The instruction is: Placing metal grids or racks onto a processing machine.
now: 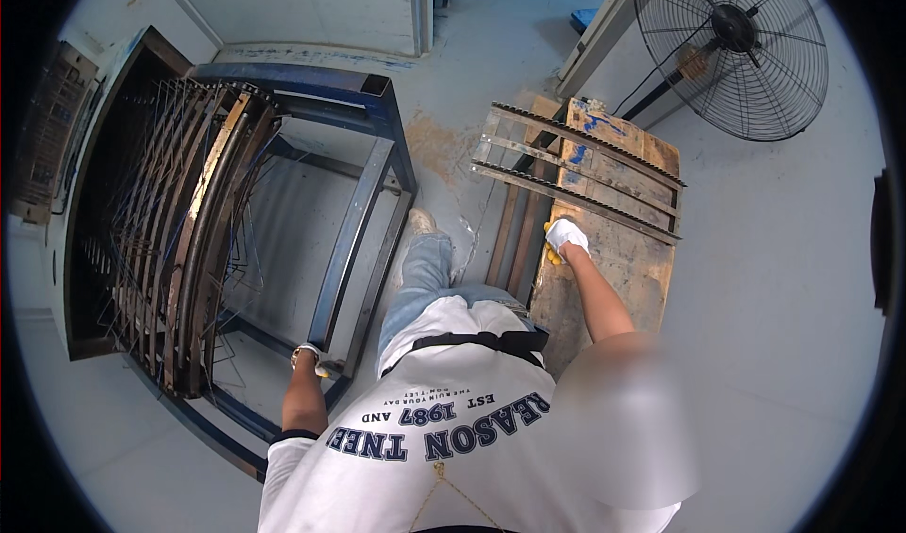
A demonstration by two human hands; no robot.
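My left hand (307, 356), in a pale glove, grips the lower bar of a blue steel frame (359, 217) at my left side. Inside the frame stands a curved rack of rusty metal strips and thin wire rods (184, 222). My right hand (564, 236), in a white and yellow glove, reaches forward and closes on the left edge of a worn wooden board (618, 259) lying on the floor. Dark metal bars (514, 236) lie along that edge, just left of the hand. Three toothed metal strips (576, 170) lie across the board's far end.
A large black floor fan (731, 47) stands at the far right. My jeans leg and shoe (422, 250) step forward between the frame and the board. A grey concrete floor (774, 278) spreads to the right. A wall panel (311, 5) stands beyond the frame.
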